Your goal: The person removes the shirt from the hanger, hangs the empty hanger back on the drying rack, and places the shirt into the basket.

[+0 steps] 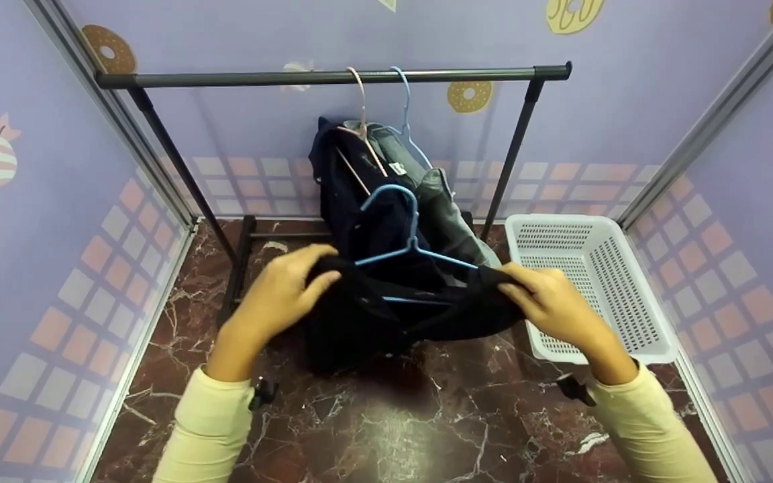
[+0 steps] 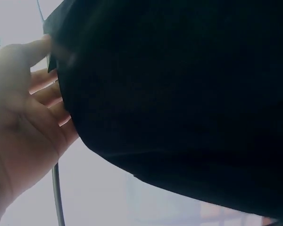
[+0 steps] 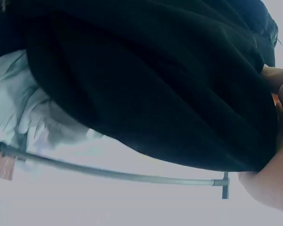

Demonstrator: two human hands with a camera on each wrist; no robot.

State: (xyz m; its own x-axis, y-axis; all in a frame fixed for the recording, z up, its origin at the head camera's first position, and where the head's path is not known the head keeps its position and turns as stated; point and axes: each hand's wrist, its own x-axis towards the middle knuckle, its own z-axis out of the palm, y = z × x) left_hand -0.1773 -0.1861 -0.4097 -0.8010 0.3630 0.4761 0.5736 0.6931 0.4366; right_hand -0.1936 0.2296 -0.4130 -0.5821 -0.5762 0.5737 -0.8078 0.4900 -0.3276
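A black garment [image 1: 359, 322] hangs between my two hands, with a blue hanger [image 1: 413, 245] inside its neck opening and the hook pointing up. My left hand [image 1: 286, 285] pinches the garment's left shoulder between thumb and fingers. At the opposite shoulder, my right hand [image 1: 544, 298] grips the cloth the same way. Dark cloth fills most of the left wrist view, where the thumb [image 2: 35, 51] lies on its edge and the fingers go behind it. In the right wrist view the garment [image 3: 155, 89] drapes down beside the hand.
Behind the garment stands a dark clothes rack [image 1: 225, 79]. On its bar hang a navy garment [image 1: 336, 181] on a pink hanger [image 1: 362, 107] and a grey garment [image 1: 443, 201] on a blue hanger [image 1: 405, 100]. A white plastic basket [image 1: 635, 288] sits on the marbled floor at right.
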